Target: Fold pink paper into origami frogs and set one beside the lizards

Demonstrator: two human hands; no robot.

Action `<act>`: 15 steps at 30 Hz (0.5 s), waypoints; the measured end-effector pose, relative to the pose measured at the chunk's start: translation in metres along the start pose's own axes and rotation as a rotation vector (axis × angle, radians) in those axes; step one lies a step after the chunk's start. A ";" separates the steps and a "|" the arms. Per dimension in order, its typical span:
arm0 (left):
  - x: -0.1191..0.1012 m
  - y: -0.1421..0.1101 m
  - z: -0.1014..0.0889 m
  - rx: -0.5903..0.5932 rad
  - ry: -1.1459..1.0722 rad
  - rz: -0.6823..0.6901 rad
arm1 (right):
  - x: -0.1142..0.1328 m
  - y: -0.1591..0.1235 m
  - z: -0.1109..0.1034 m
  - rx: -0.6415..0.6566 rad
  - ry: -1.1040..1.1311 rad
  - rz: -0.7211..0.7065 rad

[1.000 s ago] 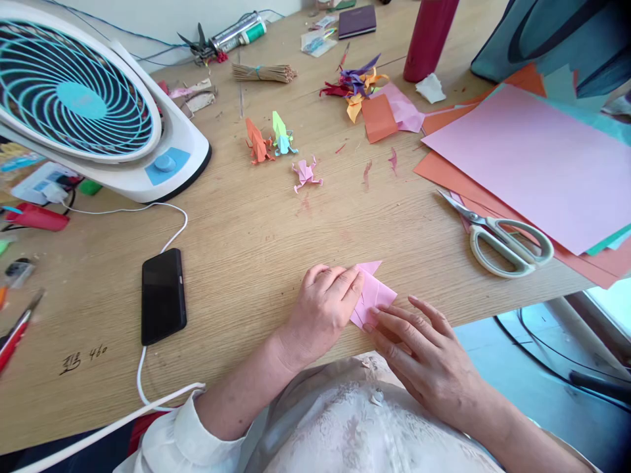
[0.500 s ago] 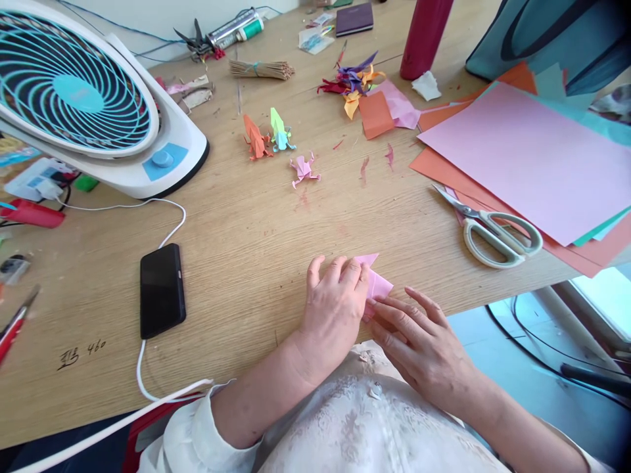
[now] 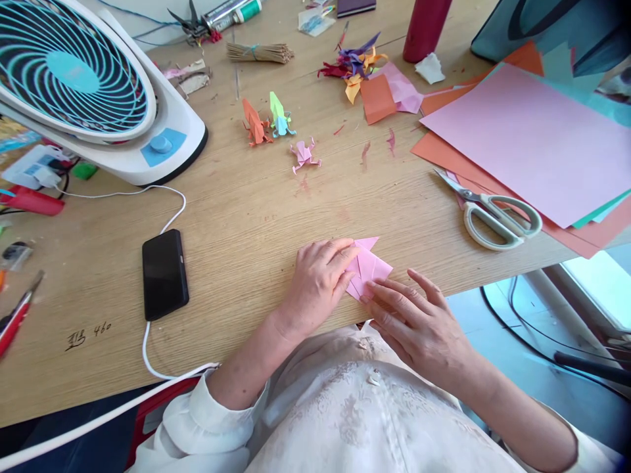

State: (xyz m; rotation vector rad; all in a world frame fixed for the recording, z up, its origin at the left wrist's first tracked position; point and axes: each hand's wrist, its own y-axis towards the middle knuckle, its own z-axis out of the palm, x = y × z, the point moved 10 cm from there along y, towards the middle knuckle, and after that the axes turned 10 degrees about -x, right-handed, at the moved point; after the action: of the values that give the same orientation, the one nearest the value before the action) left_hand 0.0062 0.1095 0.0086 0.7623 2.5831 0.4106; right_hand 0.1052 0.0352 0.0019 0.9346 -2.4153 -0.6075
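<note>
A pink folded paper point(image 3: 367, 263) with pointed corners and visible crease lines lies at the near edge of the wooden table. My left hand point(image 3: 320, 282) holds its left side, fingers bent over the top and the thumb lying on the paper. At the lower right corner, my right hand point(image 3: 419, 325) grips the paper between its fingertips; the little finger sticks out and the thumb is mostly hidden. Further back stand a small pink origami frog point(image 3: 305, 155), an orange folded figure point(image 3: 255, 123) and a green-and-blue one point(image 3: 280, 117).
Scissors point(image 3: 493, 210) lie right of the hands beside stacked colored paper point(image 3: 532, 138). A black phone point(image 3: 165, 274) with a white cable is on the left, below a fan point(image 3: 162, 141). Behind are a red bottle point(image 3: 426, 29), folded paper scraps and a bundle of sticks point(image 3: 260, 52).
My left hand has slid left off the middle of the pink paper, so more of its creased surface shows. My right hand stays at the lower right corner. The view has tilted slightly downward.
</note>
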 end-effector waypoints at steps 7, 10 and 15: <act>-0.013 -0.020 -0.020 -0.068 0.059 0.133 | -0.002 0.001 0.002 0.002 0.016 0.020; -0.014 -0.027 -0.016 -0.031 0.102 0.170 | -0.003 0.002 0.001 0.001 0.021 0.018; -0.014 -0.032 -0.010 0.028 0.173 0.196 | -0.004 0.002 0.002 0.025 0.021 0.030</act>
State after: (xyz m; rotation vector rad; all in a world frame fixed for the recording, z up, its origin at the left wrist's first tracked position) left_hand -0.0022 0.0744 0.0090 1.0370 2.6870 0.5213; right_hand 0.1057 0.0393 0.0002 0.9093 -2.4188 -0.5548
